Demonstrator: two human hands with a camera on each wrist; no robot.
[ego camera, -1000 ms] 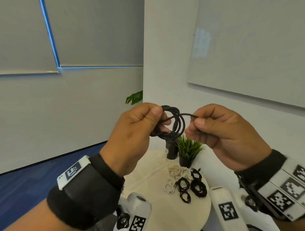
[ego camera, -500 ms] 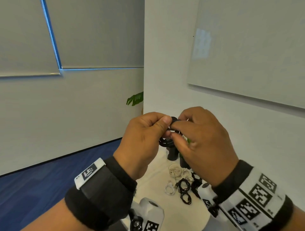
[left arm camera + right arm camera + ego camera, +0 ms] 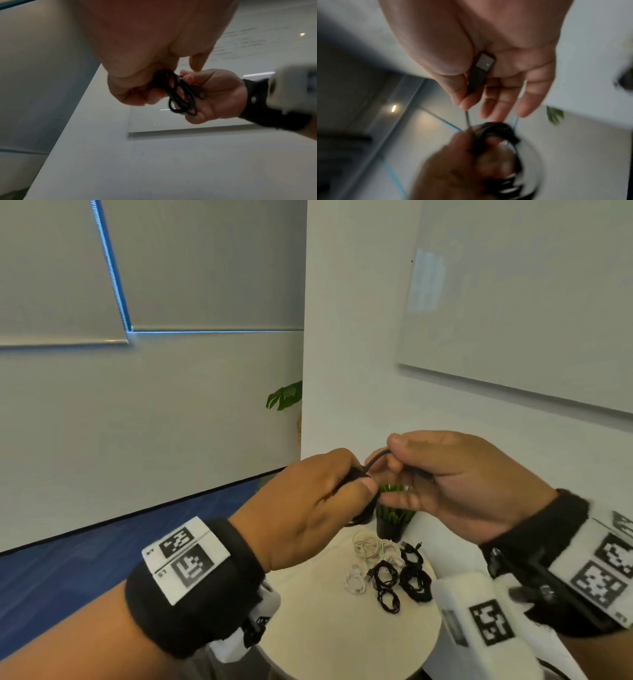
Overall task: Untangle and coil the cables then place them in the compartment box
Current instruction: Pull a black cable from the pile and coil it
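Note:
A black cable is held in the air above the table. My left hand (image 3: 356, 484) grips its coil (image 3: 180, 94), fingers curled round the loops. My right hand (image 3: 397, 463) pinches the free end (image 3: 376, 456) between thumb and forefinger, just right of the coil. The end's USB plug (image 3: 483, 65) lies against my right palm, and the other right fingers are stretched out. From the head view my left hand hides most of the coil. No compartment box is in sight.
Below the hands is a round white table (image 3: 325, 638). On it lie several coiled black cables (image 3: 414, 580), some white cables (image 3: 368, 546) and a small potted plant (image 3: 394, 518). White walls stand close behind and to the right.
Both hands have come lower in the view. My right hand went in over the coil half a second ago and has now drawn back to the right with the cable end.

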